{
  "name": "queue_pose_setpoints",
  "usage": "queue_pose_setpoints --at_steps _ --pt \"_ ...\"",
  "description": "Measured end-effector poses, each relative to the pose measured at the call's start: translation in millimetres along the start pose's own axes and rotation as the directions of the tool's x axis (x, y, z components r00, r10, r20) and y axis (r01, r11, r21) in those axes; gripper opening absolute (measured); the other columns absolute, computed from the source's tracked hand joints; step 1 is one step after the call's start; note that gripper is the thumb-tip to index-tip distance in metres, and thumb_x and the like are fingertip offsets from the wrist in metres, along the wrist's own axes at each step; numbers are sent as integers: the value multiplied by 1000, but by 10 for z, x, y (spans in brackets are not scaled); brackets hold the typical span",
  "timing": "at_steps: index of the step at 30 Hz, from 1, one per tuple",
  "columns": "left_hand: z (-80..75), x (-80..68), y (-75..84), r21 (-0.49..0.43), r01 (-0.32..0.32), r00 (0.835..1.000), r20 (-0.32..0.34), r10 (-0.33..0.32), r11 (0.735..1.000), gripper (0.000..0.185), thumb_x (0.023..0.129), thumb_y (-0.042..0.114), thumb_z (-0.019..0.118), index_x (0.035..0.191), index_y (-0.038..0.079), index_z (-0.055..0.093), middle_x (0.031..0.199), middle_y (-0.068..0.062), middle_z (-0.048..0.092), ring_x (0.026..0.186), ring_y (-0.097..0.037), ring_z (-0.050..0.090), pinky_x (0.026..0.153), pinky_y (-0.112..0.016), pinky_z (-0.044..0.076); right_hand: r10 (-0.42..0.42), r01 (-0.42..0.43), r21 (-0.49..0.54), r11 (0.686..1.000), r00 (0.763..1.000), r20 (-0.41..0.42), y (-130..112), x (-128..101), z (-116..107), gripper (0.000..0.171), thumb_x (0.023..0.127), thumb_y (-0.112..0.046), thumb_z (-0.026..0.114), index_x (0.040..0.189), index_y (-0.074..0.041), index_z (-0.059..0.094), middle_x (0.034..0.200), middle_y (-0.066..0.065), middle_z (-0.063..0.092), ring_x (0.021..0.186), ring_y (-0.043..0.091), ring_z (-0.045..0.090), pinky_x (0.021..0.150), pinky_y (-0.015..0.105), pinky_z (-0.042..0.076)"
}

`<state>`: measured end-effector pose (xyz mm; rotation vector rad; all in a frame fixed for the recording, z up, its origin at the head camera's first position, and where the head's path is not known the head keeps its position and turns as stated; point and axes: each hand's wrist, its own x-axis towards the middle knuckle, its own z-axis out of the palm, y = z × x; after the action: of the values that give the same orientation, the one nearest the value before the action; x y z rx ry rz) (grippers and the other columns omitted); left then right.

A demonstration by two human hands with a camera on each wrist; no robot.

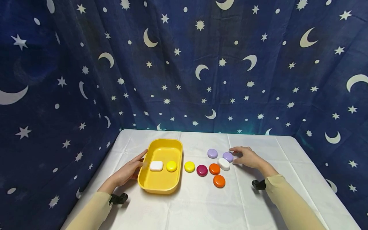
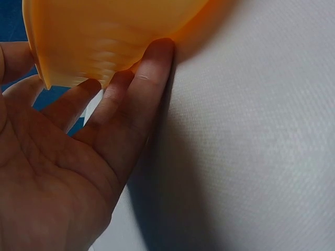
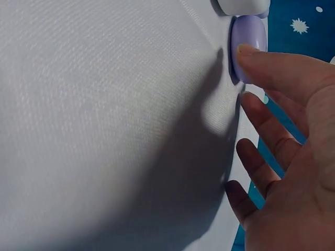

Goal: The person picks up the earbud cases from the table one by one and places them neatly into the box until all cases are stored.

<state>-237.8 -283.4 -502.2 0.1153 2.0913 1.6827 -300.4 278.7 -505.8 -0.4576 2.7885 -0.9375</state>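
My left hand (image 1: 130,170) rests at the left side of a yellow tray (image 1: 153,186), fingers against its wall and rim; the left wrist view shows that hand (image 2: 68,151) under the tray's outer wall (image 2: 84,36). Inside the tray lie a white rounded rectangular piece (image 1: 156,165) and a yellow disc (image 1: 171,166). On the right, my right hand (image 1: 249,157) is at a lilac disc (image 1: 227,157), thumb and forefinger spread at its edge. In the right wrist view the thumb of the right hand (image 3: 293,141) overlaps the lilac disc (image 3: 250,39), which lies on the cloth.
Between tray and right hand, several glossy pieces lie on the white cloth (image 1: 198,204): another yellow disc (image 1: 189,166), a dark red one (image 1: 202,170), two orange ones (image 1: 219,181), a white one (image 1: 223,164) and a second lilac one (image 1: 212,153). A star-patterned curtain (image 1: 184,80) hangs behind.
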Motion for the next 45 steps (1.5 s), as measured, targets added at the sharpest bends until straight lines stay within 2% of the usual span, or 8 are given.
queue_pose_setpoints --at_steps 7,18,32,45 --pt "1 3 7 5 -12 1000 8 12 1000 67 106 23 46 165 36 17 163 -24 24 117 -33 59 87 -46 58 53 -53 -36 998 999 5 14 47 32 63 79 -26 87 138 -13 65 119 8 67 118 36 48 101 65 32" --pt "6 -2 7 6 -10 1000 2 10 1000 67 106 24 47 165 36 18 163 -24 23 119 -33 58 88 -46 58 83 -81 -55 995 996 29 -1 61 62 62 80 -31 87 136 -18 67 126 11 65 120 37 44 100 65 31" --pt "8 4 4 3 -15 1000 9 15 1000 66 107 23 44 165 34 16 159 -25 30 117 -33 61 89 -45 57 22 -22 -76 997 1000 -6 2 43 101 59 81 -29 85 136 -18 67 125 11 65 118 38 45 100 64 30" --pt "7 1 -1 5 -6 1000 3 6 1000 67 106 26 46 165 36 16 164 -25 23 119 -33 60 91 -45 57 27 -27 -42 999 1000 6 -43 38 93 60 82 -30 84 138 -17 66 129 15 63 123 41 42 101 65 30"
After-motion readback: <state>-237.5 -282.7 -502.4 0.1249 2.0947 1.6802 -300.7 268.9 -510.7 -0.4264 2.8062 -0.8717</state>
